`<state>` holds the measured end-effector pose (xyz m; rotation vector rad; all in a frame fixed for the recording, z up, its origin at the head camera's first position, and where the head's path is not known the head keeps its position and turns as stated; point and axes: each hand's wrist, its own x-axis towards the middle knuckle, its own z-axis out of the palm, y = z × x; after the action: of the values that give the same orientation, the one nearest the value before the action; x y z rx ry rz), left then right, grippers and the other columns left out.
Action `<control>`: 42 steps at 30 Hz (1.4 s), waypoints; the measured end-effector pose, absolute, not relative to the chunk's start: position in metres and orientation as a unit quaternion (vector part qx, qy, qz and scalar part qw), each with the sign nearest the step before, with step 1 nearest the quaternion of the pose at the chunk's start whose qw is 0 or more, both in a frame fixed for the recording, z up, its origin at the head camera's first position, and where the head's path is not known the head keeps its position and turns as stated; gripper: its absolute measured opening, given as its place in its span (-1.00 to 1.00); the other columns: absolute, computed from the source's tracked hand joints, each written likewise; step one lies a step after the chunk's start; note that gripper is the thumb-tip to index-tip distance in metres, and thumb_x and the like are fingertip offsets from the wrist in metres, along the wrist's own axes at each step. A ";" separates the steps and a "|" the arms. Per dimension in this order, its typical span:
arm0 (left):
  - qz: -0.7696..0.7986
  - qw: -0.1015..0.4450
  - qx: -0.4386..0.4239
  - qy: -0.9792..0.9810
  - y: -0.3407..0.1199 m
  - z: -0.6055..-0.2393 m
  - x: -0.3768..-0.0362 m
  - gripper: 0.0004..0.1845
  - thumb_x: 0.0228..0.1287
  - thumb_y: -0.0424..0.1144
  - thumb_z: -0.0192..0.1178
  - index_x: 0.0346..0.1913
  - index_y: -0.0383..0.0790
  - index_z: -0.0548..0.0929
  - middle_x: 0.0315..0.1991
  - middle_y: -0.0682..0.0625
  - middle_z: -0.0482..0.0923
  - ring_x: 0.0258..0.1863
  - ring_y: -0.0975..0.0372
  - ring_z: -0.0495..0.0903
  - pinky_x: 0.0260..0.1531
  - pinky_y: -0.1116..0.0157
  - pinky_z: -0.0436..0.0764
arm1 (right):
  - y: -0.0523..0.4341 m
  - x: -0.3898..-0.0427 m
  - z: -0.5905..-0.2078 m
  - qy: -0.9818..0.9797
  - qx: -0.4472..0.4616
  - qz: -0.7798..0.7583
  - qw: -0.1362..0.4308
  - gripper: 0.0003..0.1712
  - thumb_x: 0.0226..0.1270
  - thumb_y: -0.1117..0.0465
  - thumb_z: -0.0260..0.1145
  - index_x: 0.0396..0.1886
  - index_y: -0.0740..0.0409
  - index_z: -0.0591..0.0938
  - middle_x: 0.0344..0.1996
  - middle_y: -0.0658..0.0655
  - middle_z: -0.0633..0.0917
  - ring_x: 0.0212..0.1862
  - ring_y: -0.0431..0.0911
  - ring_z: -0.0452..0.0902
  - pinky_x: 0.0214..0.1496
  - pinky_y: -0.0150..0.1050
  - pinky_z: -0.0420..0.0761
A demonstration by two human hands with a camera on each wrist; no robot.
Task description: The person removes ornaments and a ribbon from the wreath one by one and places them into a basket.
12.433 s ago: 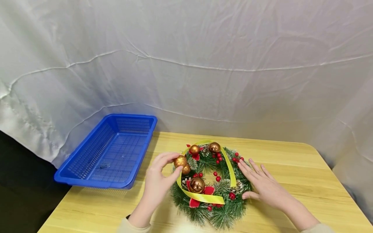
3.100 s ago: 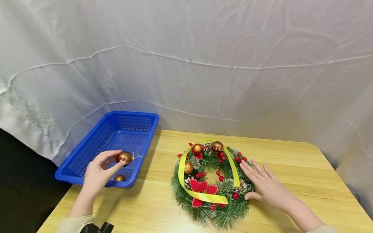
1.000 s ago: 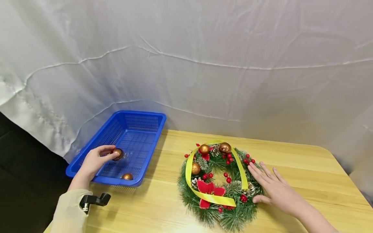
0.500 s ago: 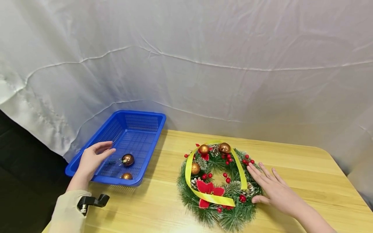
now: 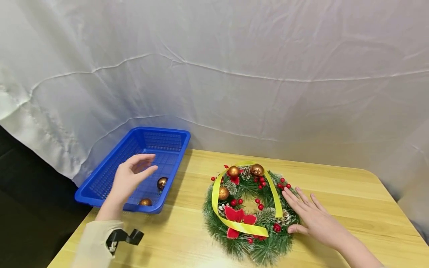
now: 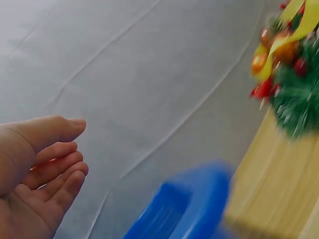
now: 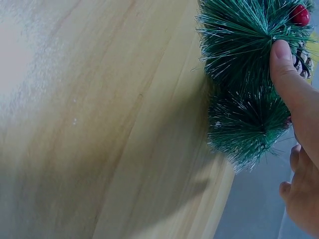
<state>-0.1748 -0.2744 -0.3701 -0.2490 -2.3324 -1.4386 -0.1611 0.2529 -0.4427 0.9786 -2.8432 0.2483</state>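
My left hand [image 5: 130, 178] hovers over the blue plastic basket [image 5: 97, 202], its fingers bent loosely and apart from the thumb, holding nothing. Beneath and beside it in the basket lie a shiny brown bauble [image 5: 162, 183] and a glittery gold bauble [image 5: 145, 202]. My right hand [image 5: 310, 219] rests with spread fingers on the right side of a green Christmas wreath [image 5: 268, 253]. On the wreath are a yellow ribbon [image 5: 216, 201], a red poinsettia [image 5: 239, 217], red berries, pinecones, and three baubles, one a glittery gold bauble [image 5: 223, 193] at its left.
The wooden table [image 5: 335, 182] carries the wreath and supports part of the basket, which sits at its left edge. A grey-white cloth [image 5: 234, 93] hangs behind the table. A dark area lies to the left.
The left hand has let go of the shiny brown bauble, which has rolled to the basket's right side. The hand has since risen and moved right. The right hand stays on the wreath.
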 end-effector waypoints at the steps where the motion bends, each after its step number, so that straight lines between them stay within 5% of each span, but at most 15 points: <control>1: -0.526 0.191 -0.102 -0.823 -0.267 -0.370 -0.174 -0.59 0.19 -0.27 0.35 0.11 -0.27 0.60 0.07 -0.13 0.56 0.00 0.33 0.54 0.00 0.47 0.51 | 0.253 -0.161 -0.443 -0.941 0.324 0.082 0.062 0.12 0.14 -0.35 0.19 0.53 0.08 -0.03 0.49 0.17 0.03 0.49 -0.04 -0.40 0.41 -0.15 -0.53; 17: -0.595 0.118 -0.214 -0.766 -0.163 -0.398 -0.181 -0.62 0.06 -0.50 0.36 0.00 -0.43 0.60 -0.03 -0.22 0.59 -0.01 -0.02 0.56 0.11 0.19 0.49 | 0.251 -0.162 -0.444 -0.940 0.324 0.091 0.056 0.13 0.13 -0.35 0.20 0.53 0.08 -0.03 0.49 0.15 0.03 0.49 0.00 -0.36 0.41 -0.16 -0.53; 26: -0.584 0.068 -0.257 -0.767 -0.127 -0.413 -0.188 -0.69 0.13 -0.41 0.36 -0.04 -0.37 0.65 -0.05 -0.09 0.61 -0.06 -0.04 0.59 0.06 0.27 0.53 | 0.252 -0.162 -0.444 -0.940 0.324 0.094 0.056 0.13 0.12 -0.32 0.21 0.53 0.10 -0.03 0.49 0.16 0.03 0.49 0.05 -0.32 0.40 -0.15 -0.54; 33: -0.531 0.069 -0.248 -0.807 -0.119 -0.424 -0.192 -0.69 0.12 -0.38 0.36 -0.03 -0.27 0.67 -0.06 0.00 0.61 -0.08 0.13 0.60 0.04 0.29 0.54 | 0.252 -0.161 -0.444 -0.939 0.326 0.097 0.059 0.12 0.13 -0.31 0.21 0.53 0.11 -0.02 0.48 0.17 0.03 0.48 0.15 -0.20 0.41 -0.13 -0.53; 42: -0.470 0.078 -0.241 -0.845 -0.118 -0.439 -0.197 -0.68 0.12 -0.29 0.38 -0.02 -0.16 0.68 -0.04 0.09 0.60 -0.08 0.24 0.57 0.02 0.25 0.55 | 0.251 -0.161 -0.444 -0.939 0.324 0.099 0.059 0.12 0.12 -0.31 0.21 0.53 0.10 -0.02 0.48 0.16 0.03 0.49 0.09 -0.28 0.41 -0.13 -0.52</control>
<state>-0.1971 -0.1183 -0.4391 -0.7218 -2.5307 -1.4085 -0.1607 0.2510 -0.4437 0.9817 -2.8431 0.2983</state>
